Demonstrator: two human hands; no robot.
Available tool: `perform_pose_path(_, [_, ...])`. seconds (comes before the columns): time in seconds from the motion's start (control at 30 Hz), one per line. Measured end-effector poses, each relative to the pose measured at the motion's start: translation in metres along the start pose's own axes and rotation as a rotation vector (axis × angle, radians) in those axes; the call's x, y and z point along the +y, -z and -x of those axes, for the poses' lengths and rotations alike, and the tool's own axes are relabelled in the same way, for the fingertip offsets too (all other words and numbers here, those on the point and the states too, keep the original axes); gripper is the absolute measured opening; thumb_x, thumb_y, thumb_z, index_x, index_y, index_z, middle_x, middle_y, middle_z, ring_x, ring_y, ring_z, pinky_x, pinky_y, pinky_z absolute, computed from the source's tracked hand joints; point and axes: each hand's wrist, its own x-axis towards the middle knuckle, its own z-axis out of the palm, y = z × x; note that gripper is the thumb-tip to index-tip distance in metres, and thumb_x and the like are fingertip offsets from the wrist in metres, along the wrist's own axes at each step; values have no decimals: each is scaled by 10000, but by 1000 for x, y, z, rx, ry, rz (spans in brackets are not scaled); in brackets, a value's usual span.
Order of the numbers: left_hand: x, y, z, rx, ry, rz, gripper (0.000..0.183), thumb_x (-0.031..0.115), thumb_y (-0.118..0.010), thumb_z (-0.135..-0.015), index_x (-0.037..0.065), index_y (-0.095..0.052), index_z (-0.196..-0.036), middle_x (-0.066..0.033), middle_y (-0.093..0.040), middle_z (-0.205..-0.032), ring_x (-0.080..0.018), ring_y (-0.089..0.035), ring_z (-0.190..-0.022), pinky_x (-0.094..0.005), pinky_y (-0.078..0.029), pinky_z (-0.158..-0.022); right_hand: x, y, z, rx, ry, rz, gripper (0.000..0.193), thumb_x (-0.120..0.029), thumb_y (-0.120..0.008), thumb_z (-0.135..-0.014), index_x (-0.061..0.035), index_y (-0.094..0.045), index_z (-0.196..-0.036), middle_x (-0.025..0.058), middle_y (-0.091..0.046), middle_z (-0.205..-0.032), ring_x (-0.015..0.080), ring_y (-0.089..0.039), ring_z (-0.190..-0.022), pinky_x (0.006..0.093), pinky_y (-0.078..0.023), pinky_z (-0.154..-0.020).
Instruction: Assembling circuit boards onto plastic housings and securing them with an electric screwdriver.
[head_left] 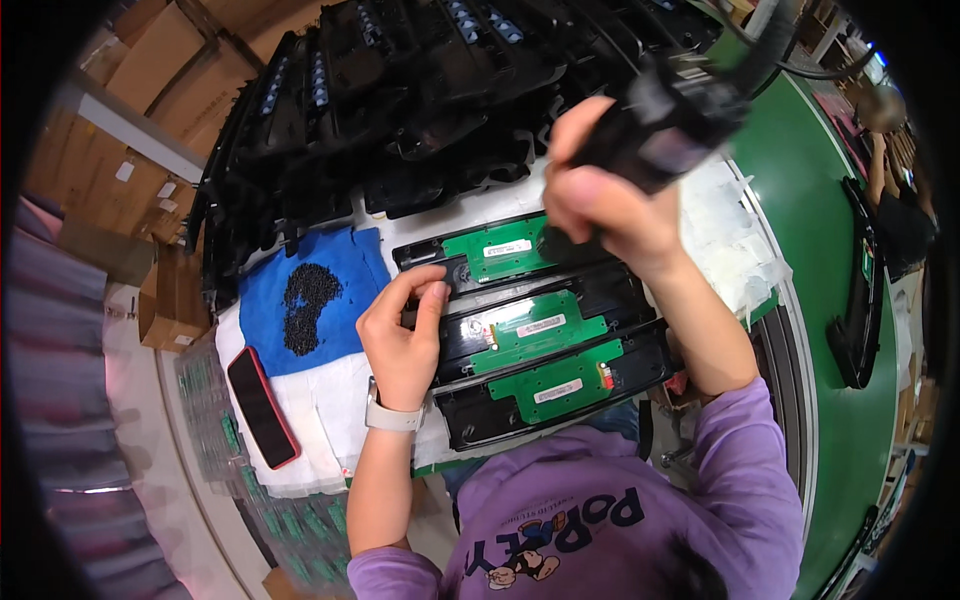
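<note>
Black handheld tool: gripped in right hand near the farthest circuit-board panel. Left hand: thumb and fingers narrowly spaced at panel's left end; contents indiscernible.

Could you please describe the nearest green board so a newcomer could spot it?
On the white covering, three black panels lie before the purple sweatshirt. The nearest panel carries the green board; unlike the middle board, its red connector is toward the right.
</note>
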Motion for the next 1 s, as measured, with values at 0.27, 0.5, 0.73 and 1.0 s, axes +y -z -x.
perform_pose_path(0.27, [19, 1, 11, -359, 126, 493, 132, -17, -597, -806, -59, -617, -929, -123, -654, -839, -167, -641, -794, -242, -510, -726, -10, 2, 4, -69, 174, -780, 304, -332, -414, -882, -54, -483, -985, 9, -453, -572, 121, -406, -400, 313, -402, -478])
perform_pose_path(0.5, [20, 0, 12, -400, 194, 547, 142, -83, -620, -760, -73, -613, -901, -118, -650, -831, -164, -639, -799, -240, -513, -733, -3, 3, 9, -184, 141, -657, 326, -362, -458, -878, -67, -443, -1014, -19, -465, -619, 87, -424, -458, 284, -409, -561])
perform_pose_path(0.73, [18, -7, 20, -330, 196, 358, 158, -88, -648, -730, -62, -624, -884, -114, -652, -828, -152, -638, -789, -232, -511, -716, -14, -16, 17, 108, -85, -364, 269, -315, -438, -879, -64, -471, -972, -15, -426, -592, 92, -403, -442, 296, -420, -535])
perform_pose_path(1.0, [21, -6, 15, -325, 232, 478, 109, -73, -626, -740, -55, -598, -843, -143, -655, -762, -172, -645, -665, -248, -519, -641, -9, -12, 14, 249, -71, -663, 223, -277, -488, -838, -55, -491, -868, 5, -446, -563, 130, -420, -441, 303, -397, -512])
